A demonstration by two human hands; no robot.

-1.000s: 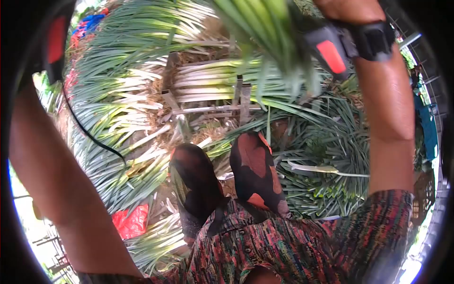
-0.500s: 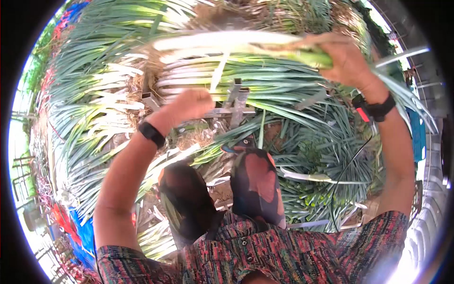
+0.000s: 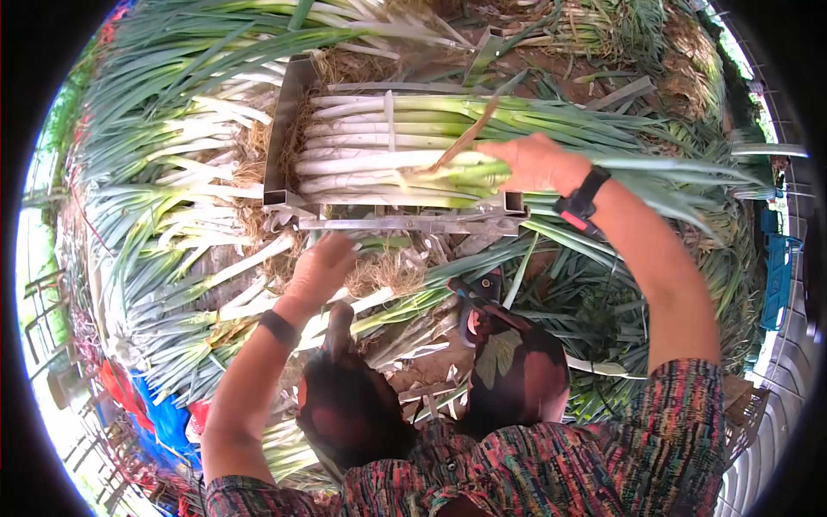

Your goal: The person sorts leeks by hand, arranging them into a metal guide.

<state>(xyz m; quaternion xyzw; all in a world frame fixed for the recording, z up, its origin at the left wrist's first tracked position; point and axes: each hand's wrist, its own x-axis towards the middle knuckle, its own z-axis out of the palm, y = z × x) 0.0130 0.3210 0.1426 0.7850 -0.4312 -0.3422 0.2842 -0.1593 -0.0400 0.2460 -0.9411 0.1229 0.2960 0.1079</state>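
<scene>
My right hand (image 3: 536, 164) is closed around a green onion (image 3: 469, 162) near where its white stalk turns green, over the right part of a metal frame (image 3: 277, 129). The held stalk lies on or just above a row of green onions (image 3: 345, 129) inside the frame. Their roots are toward the frame's left wall, their leaves trailing right. A dry brown leaf (image 3: 465, 136) sticks up beside my right hand. My left hand (image 3: 323, 265) is below the frame's front bar (image 3: 388, 226), close to loose roots. Its fingers are mostly hidden, so any grip there does not show.
Heaps of green onions (image 3: 164, 181) lie to the left, with more leaves (image 3: 603, 267) at the right. A pale upright strip (image 3: 389, 121) crosses the row in the frame. My knees (image 3: 521, 370) are just below the frame. A blue-green crate (image 3: 778, 280) stands far right.
My right hand has come down and left, bringing the green onion from above onto or close over the row. My left hand has moved down, toward me. The camera view has shifted.
</scene>
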